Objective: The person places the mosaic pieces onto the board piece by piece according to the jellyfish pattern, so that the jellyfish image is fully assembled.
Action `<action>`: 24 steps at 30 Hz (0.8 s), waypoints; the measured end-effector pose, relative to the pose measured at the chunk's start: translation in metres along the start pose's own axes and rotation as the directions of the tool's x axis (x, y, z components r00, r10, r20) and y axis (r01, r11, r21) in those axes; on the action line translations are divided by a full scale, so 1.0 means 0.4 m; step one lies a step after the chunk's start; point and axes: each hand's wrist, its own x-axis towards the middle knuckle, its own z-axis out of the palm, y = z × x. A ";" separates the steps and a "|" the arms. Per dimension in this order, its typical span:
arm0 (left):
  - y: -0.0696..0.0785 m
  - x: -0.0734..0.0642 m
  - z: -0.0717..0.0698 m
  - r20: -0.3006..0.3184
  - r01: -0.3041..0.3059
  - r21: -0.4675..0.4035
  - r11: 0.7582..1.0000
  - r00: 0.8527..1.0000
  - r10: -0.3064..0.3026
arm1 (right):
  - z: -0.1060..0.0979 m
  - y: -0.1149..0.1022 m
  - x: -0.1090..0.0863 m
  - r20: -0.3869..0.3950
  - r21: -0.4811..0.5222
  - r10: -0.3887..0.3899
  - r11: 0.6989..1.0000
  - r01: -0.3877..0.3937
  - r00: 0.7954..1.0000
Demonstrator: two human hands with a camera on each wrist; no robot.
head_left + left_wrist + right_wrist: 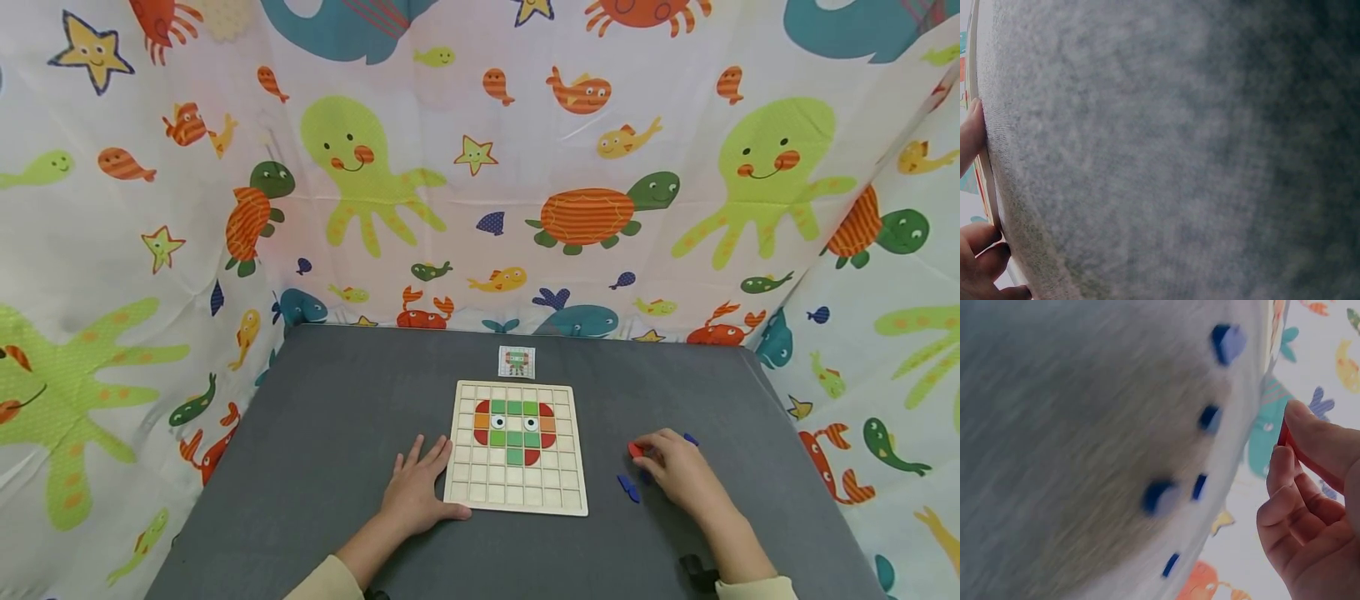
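Observation:
A pale wooden grid board (pixel 517 492) lies on the grey table, with red, orange, green and teal pieces and two eye pieces making a face pattern on it. My left hand (pixel 416 487) rests at the board's lower left corner, its fingers spread along the left edge and the thumb at the bottom edge. In the left wrist view, fingers (pixel 969 134) touch the board's edge. To the board's right, my right hand (pixel 678 467) pinches a red piece (pixel 636 450) between thumb and fingers. The right wrist view shows the red piece (pixel 1283 433) mostly hidden by the thumb.
Several small blue pieces (pixel 628 488) lie on the table (pixel 360 400) around and below my right hand. A small picture card (pixel 517 362) with a similar figure sits behind the board. A curtain (pixel 465 75) printed with sea animals surrounds the table's back and sides.

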 end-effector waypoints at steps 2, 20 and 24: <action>-0.001 0.000 0.002 0.001 0.002 0.002 1.000 1.000 -0.002 | 0.006 -0.024 0.010 -0.013 0.006 -0.013 1.000 0.013 1.000; -0.002 0.001 0.004 0.003 0.009 -0.001 1.000 1.000 -0.009 | 0.064 -0.175 0.075 0.015 0.060 -0.115 0.992 0.114 0.993; -0.003 0.002 0.005 0.000 0.006 -0.009 1.000 1.000 -0.006 | 0.074 -0.203 0.087 0.002 0.056 -0.161 0.985 0.161 0.987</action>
